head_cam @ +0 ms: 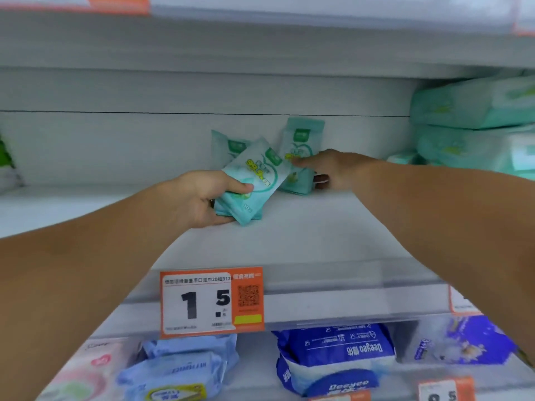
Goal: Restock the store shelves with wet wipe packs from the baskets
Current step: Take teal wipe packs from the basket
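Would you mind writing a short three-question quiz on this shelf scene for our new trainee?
1. True or false: the left hand grips teal wet wipe packs.
2. What does the right hand touch?
A. the price tag
B. an upright teal pack at the back of the shelf
C. a blue pack on the lower shelf
3. Fill in: the large digits on the orange-framed price tag read 1 and ___.

Key: 1 true; 2 B; 3 five.
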Action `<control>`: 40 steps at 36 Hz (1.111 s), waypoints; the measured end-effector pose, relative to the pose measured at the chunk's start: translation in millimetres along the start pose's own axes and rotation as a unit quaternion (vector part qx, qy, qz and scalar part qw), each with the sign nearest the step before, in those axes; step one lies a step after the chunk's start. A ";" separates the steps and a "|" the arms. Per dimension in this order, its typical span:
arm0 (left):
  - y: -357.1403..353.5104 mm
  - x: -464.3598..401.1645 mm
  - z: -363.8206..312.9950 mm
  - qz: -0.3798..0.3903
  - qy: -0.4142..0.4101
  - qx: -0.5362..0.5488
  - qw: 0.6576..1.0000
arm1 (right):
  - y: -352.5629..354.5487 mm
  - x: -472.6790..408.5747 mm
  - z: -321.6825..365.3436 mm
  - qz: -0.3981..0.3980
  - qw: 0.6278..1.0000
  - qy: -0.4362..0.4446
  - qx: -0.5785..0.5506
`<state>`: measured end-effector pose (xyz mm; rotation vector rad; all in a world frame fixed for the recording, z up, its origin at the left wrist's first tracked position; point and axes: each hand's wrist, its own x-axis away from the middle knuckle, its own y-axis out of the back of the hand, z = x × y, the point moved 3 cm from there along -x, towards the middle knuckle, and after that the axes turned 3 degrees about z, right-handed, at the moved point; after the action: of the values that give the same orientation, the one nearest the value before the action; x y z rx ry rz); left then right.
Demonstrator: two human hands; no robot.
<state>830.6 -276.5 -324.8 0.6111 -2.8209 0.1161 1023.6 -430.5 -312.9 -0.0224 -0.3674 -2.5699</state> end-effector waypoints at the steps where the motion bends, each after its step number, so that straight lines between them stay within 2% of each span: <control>1: 0.0 2.6 0.9 -0.003 -0.009 -0.007 1.000 | -6.5 4.3 1.0 0.013 1.000 0.006 -0.017; 6: 10.9 30.4 -3.3 -0.040 -0.077 0.036 0.996 | -4.8 43.9 14.6 0.036 0.976 0.026 -0.214; 11: 14.6 78.2 -10.3 -0.028 -0.132 0.097 0.986 | 21.9 132.1 22.1 0.028 0.963 0.032 -0.266; 14: 4.1 113.2 -3.6 -0.011 -0.125 0.126 0.984 | 26.5 192.6 20.0 0.017 0.943 0.043 -0.328; 16: -7.4 138.8 10.1 0.005 -0.127 0.124 0.984 | 17.1 234.3 11.3 0.036 0.932 0.040 -0.359; 21: -51.1 193.9 77.4 0.040 -0.143 0.123 0.981 | -31.9 312.0 -41.4 0.137 0.917 0.031 -0.374; 25: -70.7 213.0 133.5 0.100 -0.071 0.195 0.973 | -37.7 335.3 -81.9 0.093 0.912 -0.009 -0.399; 31: -77.2 232.5 181.4 0.149 -0.035 0.106 0.982 | -31.9 352.2 -123.9 0.042 0.933 -0.058 -0.353; 35: -84.0 234.1 198.5 0.110 -0.036 0.134 0.984 | -27.0 358.6 -132.2 0.055 0.938 -0.074 -0.334; 40: -83.8 228.0 218.6 0.082 -0.035 0.097 0.991 | -4.2 359.9 -149.2 0.098 0.953 -0.097 -0.268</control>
<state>615.1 -471.5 -474.2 0.4297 -2.9469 0.4116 722.4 -650.5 -425.5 -0.4862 0.2608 -2.3963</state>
